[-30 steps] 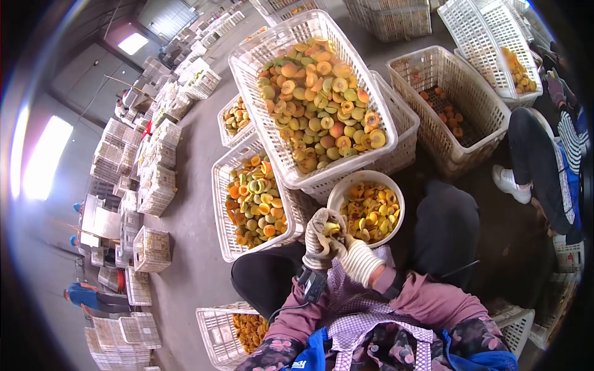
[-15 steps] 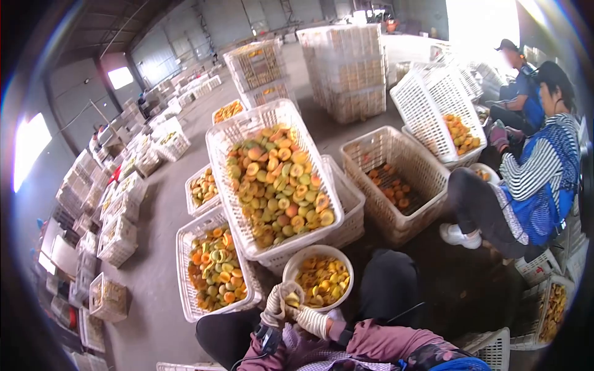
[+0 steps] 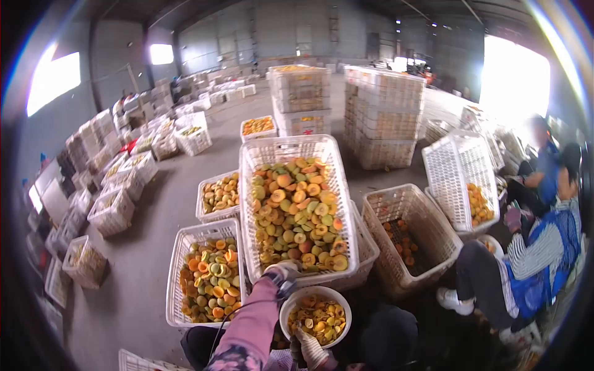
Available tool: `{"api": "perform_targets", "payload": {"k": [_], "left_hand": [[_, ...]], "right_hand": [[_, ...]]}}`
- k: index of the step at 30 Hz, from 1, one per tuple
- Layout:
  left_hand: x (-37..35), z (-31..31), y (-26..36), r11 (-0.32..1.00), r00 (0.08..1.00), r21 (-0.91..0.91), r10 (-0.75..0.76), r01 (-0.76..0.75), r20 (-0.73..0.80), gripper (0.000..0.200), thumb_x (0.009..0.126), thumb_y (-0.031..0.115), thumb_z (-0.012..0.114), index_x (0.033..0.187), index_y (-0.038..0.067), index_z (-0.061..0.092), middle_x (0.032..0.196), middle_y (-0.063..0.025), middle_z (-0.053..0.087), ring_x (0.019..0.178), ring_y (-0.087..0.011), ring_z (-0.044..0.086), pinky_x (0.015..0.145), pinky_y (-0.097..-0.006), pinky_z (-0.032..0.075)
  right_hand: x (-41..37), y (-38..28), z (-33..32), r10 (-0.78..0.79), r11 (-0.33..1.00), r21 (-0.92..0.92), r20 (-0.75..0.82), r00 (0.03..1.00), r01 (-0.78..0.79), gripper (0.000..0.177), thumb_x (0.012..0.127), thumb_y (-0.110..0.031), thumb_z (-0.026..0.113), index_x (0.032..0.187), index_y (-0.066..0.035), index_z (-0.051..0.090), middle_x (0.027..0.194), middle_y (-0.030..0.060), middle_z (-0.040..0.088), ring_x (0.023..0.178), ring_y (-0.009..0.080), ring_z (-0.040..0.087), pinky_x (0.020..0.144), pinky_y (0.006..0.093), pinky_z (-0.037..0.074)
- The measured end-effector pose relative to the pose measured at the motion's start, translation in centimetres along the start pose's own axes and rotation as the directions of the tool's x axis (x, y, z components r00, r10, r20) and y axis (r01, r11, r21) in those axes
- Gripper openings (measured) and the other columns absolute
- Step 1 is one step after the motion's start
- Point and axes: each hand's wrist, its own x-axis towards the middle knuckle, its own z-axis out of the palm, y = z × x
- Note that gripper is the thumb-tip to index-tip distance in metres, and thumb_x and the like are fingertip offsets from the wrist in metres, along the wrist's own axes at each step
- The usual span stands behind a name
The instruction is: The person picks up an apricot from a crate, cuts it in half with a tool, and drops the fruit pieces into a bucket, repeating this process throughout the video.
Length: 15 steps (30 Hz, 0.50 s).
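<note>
A white plastic crate (image 3: 246, 185) full of halved peaches (image 3: 296, 210) leans toward me. My left hand (image 3: 284, 269), in a pale knitted glove, is at its near rim beside the lowest fruit; its fingers are too indistinct to read. Below the crate stands a white bucket (image 3: 285, 309) holding yellow-orange fruit pieces (image 3: 322, 316). My right hand (image 3: 311, 349), also gloved, is low at the bucket's near edge with its fingers curled. Something dark and narrow shows beside it, but I cannot make out what it is.
On the left is another crate of peach halves (image 3: 210, 278). A deeper crate (image 3: 411, 238) with a few halves stands to the right. A seated co-worker in a blue vest (image 3: 550, 260) is at far right. Tall crate stacks (image 3: 383, 117) rise behind.
My hands were together at the bucket around a fruit piece. Now my left has reached forward to the tilted crate, while my right stays low by the bucket. The view has turned and lifted.
</note>
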Motion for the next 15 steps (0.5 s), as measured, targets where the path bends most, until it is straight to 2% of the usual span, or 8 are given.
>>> {"api": "perform_targets", "payload": {"k": [1, 3, 5, 7, 12, 13, 14, 15], "left_hand": [[0.9, 0.0, 0.7, 0.954, 0.990, 0.299, -0.029, -0.015, 0.140, 0.040, 0.072, 0.034, 0.062, 0.104, 0.010, 0.066, 0.110, -0.0133, 0.062, 0.103, -0.0280, 0.059, 0.085, -0.0363, 0.046], [-0.4, -1.1, 2.9, 0.949, 0.969, 0.294, -0.173, 0.117, 0.174, 0.036, 0.075, 0.032, 0.058, 0.105, 0.014, 0.067, 0.109, -0.0114, 0.063, 0.102, -0.0285, 0.059, 0.083, -0.0358, 0.048], [-0.1, -1.4, 2.8, 0.944, 0.956, 0.321, -0.160, 0.075, 0.245, 0.035, 0.077, 0.032, 0.057, 0.107, 0.016, 0.066, 0.111, -0.0104, 0.063, 0.104, -0.0279, 0.059, 0.085, -0.0355, 0.047], [2.0, 1.2, -0.6, 0.928, 0.989, 0.345, -0.149, 0.140, -0.002, 0.035, 0.078, 0.033, 0.057, 0.107, 0.016, 0.066, 0.112, -0.0099, 0.063, 0.104, -0.0260, 0.060, 0.085, -0.0363, 0.047], [0.0, -0.3, -0.2, 0.941, 0.978, 0.287, -0.202, 0.178, 0.056, 0.035, 0.076, 0.033, 0.060, 0.104, 0.013, 0.068, 0.107, -0.0119, 0.064, 0.100, -0.0251, 0.062, 0.083, -0.0383, 0.048], [-0.2, 0.5, -0.5, 0.963, 0.987, 0.237, -0.098, 0.126, -0.127, 0.034, 0.075, 0.034, 0.061, 0.099, 0.011, 0.068, 0.101, -0.0137, 0.065, 0.096, -0.0283, 0.063, 0.080, -0.0398, 0.048], [0.4, 0.7, -1.5, 0.999, 0.993, 0.013, 0.033, -0.032, -0.110, 0.031, 0.075, 0.032, 0.062, 0.096, 0.009, 0.066, 0.093, -0.0145, 0.066, 0.089, -0.0318, 0.063, 0.076, -0.0402, 0.048], [-1.2, 2.5, -0.1, 0.982, 0.860, -0.138, 0.039, -0.127, -0.509, 0.026, 0.078, 0.027, 0.060, 0.093, 0.006, 0.062, 0.085, -0.0144, 0.065, 0.083, -0.0309, 0.063, 0.071, -0.0381, 0.048]], "right_hand": [[0.8, 0.6, -0.4, 0.022, 0.999, -0.029, 0.000, 1.000, -0.022, 0.041, 0.090, -0.049, 0.048, 0.077, -0.011, 0.053, 0.052, 0.0021, 0.049, 0.038, 0.0155, 0.043, 0.037, 0.0253, 0.036], [2.2, 2.1, -1.2, -0.230, 0.953, -0.226, -0.104, 0.968, 0.202, 0.041, 0.090, -0.049, 0.048, 0.067, -0.017, 0.054, 0.048, -0.0008, 0.046, 0.034, 0.0122, 0.037, 0.034, 0.0250, 0.028], [0.9, 0.7, 0.3, -0.103, 0.990, -0.109, -0.178, 0.979, 0.084, 0.040, 0.091, -0.047, 0.048, 0.073, -0.013, 0.056, 0.052, -0.0013, 0.048, 0.039, 0.0105, 0.039, 0.038, 0.0225, 0.031], [-0.2, -0.9, 1.5, 0.056, 0.995, -0.074, -0.117, 0.992, -0.065, 0.041, 0.090, -0.047, 0.048, 0.076, -0.008, 0.052, 0.049, 0.0040, 0.046, 0.037, 0.0170, 0.043, 0.037, 0.0264, 0.035], [0.6, 0.0, 0.1, 0.003, 0.995, -0.095, -0.032, 0.999, -0.006, 0.044, 0.092, -0.047, 0.044, 0.070, -0.009, 0.050, 0.048, 0.0051, 0.045, 0.035, 0.0171, 0.043, 0.035, 0.0274, 0.033], [0.6, -0.3, -0.1, -0.004, 0.992, -0.123, -0.085, 0.996, -0.007, 0.044, 0.092, -0.047, 0.043, 0.068, -0.012, 0.050, 0.047, 0.0037, 0.044, 0.035, 0.0162, 0.042, 0.035, 0.0271, 0.033], [1.6, 0.3, -1.1, -0.121, 0.983, -0.153, -0.134, 0.984, 0.100, 0.044, 0.092, -0.048, 0.042, 0.067, -0.013, 0.049, 0.047, 0.0022, 0.044, 0.035, 0.0148, 0.042, 0.035, 0.0268, 0.032], [2.8, 1.0, -2.7, -0.537, 0.630, -0.624, 0.080, 0.840, 0.462, 0.029, 0.092, -0.033, 0.042, 0.086, -0.008, 0.054, 0.063, 0.0080, 0.053, 0.052, 0.0196, 0.051, 0.047, 0.0302, 0.040]]}}
